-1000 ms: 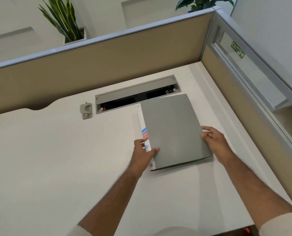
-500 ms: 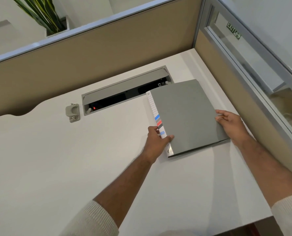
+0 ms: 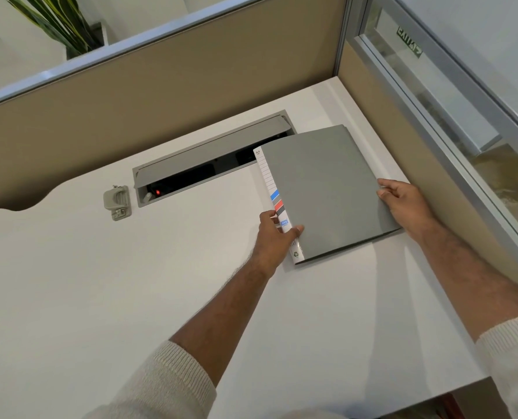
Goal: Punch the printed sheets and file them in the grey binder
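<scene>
A white desk [image 3: 100,297] is filling most of the cubicle, with tan partition panels [image 3: 160,95] capped in grey metal trim running along its far edge and its right edge and meeting at the far right corner. A grey cable hatch [image 3: 209,149] is sitting propped open in the desktop near the far edge, a small red light glowing inside it. A striped green plant [image 3: 55,22] is rising behind the far partition, and a glass pane [image 3: 433,95] along the right side is reflecting a green exit sign [image 3: 409,41] in soft, even light.

Single head view, steeply down and forward over the desk [image 3: 130,297], close.
</scene>
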